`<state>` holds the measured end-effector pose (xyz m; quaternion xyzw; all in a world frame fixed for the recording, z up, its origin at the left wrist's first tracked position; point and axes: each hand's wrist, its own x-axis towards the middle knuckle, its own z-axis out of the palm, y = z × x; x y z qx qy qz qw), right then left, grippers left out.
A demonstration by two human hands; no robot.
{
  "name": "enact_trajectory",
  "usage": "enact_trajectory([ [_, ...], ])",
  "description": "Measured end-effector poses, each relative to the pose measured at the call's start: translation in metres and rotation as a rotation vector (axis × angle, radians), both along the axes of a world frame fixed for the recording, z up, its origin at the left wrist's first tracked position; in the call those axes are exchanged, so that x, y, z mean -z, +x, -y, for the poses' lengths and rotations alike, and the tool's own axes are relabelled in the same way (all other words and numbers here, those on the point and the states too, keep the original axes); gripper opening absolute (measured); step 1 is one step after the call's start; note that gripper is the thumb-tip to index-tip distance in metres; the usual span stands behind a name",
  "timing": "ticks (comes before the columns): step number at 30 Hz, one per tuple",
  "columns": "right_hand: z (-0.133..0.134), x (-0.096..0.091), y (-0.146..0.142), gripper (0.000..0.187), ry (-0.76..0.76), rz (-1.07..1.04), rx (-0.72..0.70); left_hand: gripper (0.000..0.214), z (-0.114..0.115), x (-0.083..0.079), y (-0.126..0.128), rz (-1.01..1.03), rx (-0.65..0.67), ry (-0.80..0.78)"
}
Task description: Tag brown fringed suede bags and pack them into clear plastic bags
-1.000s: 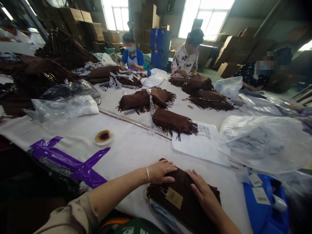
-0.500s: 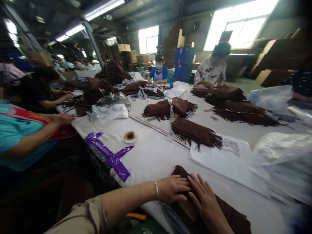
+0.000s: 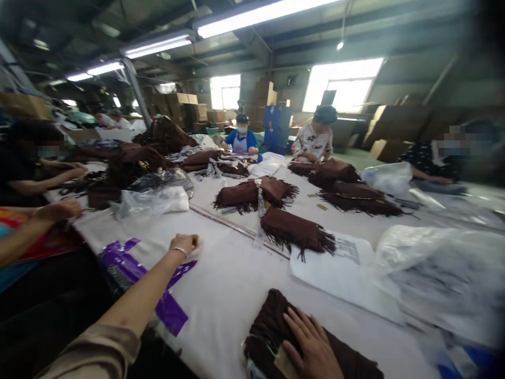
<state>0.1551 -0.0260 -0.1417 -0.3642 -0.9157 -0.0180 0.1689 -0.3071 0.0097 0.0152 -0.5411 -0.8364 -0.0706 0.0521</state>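
Purple tape (image 3: 138, 268) lies on the white surface (image 3: 232, 300) just under your left hand (image 3: 183, 243), which is curled, and you cannot tell if it holds anything. Your open right hand (image 3: 311, 345) rests flat on the brown fringed bag (image 3: 264, 329) near you. A clear plastic sack (image 3: 434, 268) lies farther right.

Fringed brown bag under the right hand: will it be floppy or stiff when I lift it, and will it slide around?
The fringed brown bag under the right hand will probably feel soft and floppy, since it lies flat and its fringe hangs loose. It looks fairly light for its size. It seems unlikely to roll, but the fringe may trail or snag.
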Motion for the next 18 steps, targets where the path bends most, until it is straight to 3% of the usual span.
enact_trajectory([
  [5,0.01,-0.023,-0.003,0.052,-0.211,-0.074,0.037,0.013,-0.022,0.003,-0.002,-0.042,0.083,-0.215],
  [8,0.012,-0.03,-0.005,0.051,-0.269,-0.134,0.058,0.021,-0.032,-0.011,0.028,-0.103,0.199,-0.2],
  [10,0.013,-0.032,-0.006,0.051,-0.298,-0.165,0.067,0.031,-0.041,-0.017,0.071,-0.145,0.339,-0.122],
  [12,0.012,-0.033,-0.006,0.052,-0.317,-0.184,0.061,0.034,-0.053,-0.012,0.134,-0.154,0.55,-0.058],
  [15,0.011,-0.029,-0.003,0.051,-0.318,-0.205,0.041,0.023,-0.076,0.015,0.244,-0.14,0.895,-0.111],
  [18,0.007,-0.015,-0.001,0.054,-0.256,-0.246,0.01,0.022,-0.096,0.051,0.339,-0.176,1.074,-0.162],
])
